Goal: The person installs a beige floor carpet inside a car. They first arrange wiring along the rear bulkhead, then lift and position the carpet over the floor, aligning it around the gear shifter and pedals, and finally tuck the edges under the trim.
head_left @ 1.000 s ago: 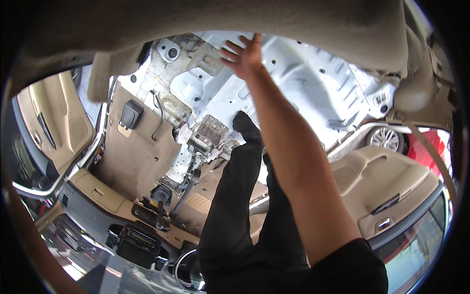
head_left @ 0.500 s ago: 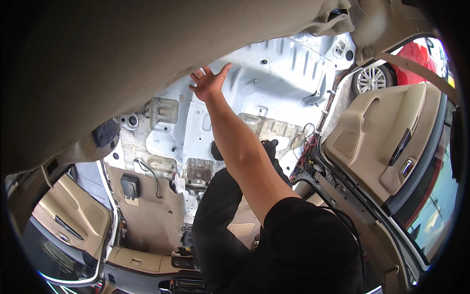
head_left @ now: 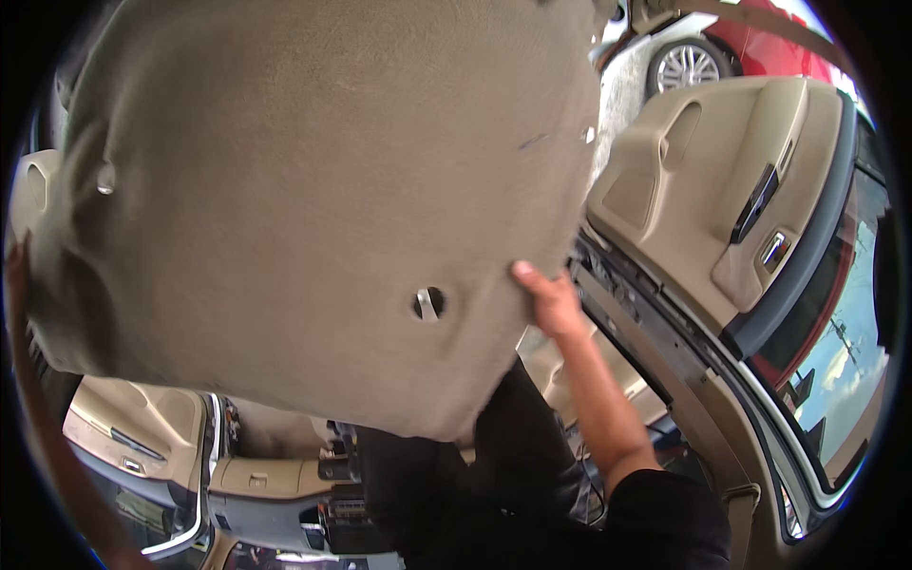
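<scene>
A large beige car carpet (head_left: 313, 190) is held up in front of me and fills the upper left and middle of the view. It has a round hole near its lower right part and a smaller one at the left. My right hand (head_left: 551, 299) grips its right edge, thumb on the facing side, fingers hidden behind. At the far left, my left hand (head_left: 18, 271) is at the carpet's left edge in the dim rim of the picture, its fingers seemingly curled round the edge. The carpet conceals the bare metal floor behind it.
An open beige door (head_left: 708, 190) stands at the right, another door (head_left: 133, 427) at the lower left. The dashboard with a tan glove box (head_left: 261, 478) lies below. My legs (head_left: 522, 427) are beneath the carpet. Outside, a red car (head_left: 769, 47) is parked at the upper right.
The carpet has come down from overhead and now blocks the metal floor. My right hand, earlier stretched out with fingers spread, has moved down and right and taken hold of the carpet's edge.
</scene>
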